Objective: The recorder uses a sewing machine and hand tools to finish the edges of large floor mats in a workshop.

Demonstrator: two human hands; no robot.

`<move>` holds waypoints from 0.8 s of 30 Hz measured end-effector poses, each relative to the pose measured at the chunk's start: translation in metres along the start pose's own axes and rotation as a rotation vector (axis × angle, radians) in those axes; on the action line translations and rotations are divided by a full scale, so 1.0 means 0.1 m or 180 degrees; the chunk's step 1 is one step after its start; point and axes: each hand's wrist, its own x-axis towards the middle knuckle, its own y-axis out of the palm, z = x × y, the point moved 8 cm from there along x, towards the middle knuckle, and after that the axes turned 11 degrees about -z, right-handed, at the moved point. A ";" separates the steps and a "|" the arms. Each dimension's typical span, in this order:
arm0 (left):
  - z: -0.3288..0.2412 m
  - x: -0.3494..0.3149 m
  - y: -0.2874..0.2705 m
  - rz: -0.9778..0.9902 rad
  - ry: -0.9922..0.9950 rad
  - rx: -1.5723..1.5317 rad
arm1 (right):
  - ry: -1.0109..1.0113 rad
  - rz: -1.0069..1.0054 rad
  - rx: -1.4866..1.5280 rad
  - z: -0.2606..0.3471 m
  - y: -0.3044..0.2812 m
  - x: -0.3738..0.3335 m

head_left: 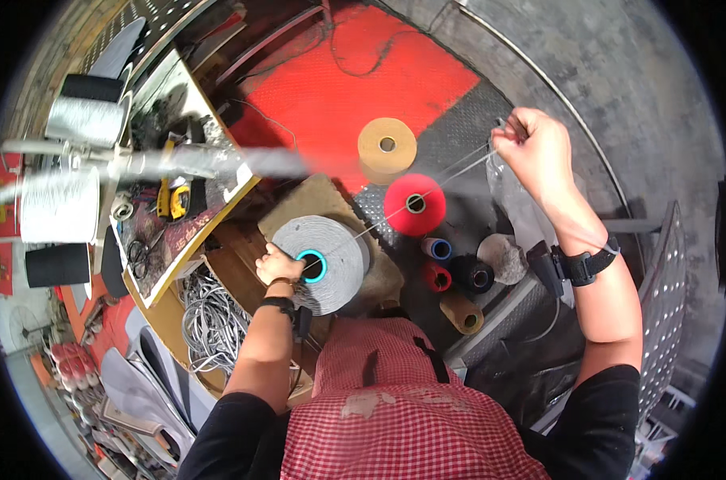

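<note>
A large grey spool of yarn [339, 280] with a teal core ring stands in front of me, on a worn tan piece of board or cardboard [311, 196]. My left hand [279, 266] grips the spool's left side, its fingers bent beside the core ring. Out to the right and raised, my right hand [536, 148] is closed in a pinch on a strand of grey yarn [459, 172]. The strand runs taut from the spool's core, passing over a red spool [417, 205]. What lies inside the pinch is partly hidden by the fingers.
Beyond the red spool is a tan spool [387, 146]. Smaller blue [437, 249], red, black and white spools and a brown tube [462, 314] cluster at right. Left are a cluttered workbench [151, 264] and a box of tangled grey cord [215, 320]. A blurred pale streak [243, 162] crosses ahead.
</note>
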 end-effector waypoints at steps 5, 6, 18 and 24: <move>0.16 0.00 0.06 -0.0077 0.0011 -0.0057 | -0.0533 -0.0649 -0.0263 0.07 -0.49 0.08; 0.15 -0.01 0.05 -0.0045 -0.0052 -0.0024 | -0.0683 -0.0557 -0.0372 0.15 -0.54 0.04; 0.20 -0.02 0.08 0.0056 -0.0250 -0.0146 | -0.1904 -0.0880 -0.0691 1.04 -1.11 -0.09; 0.13 -0.01 0.00 0.0089 -0.0250 -0.0341 | -0.1357 -0.1043 -0.1121 0.70 -1.37 -0.13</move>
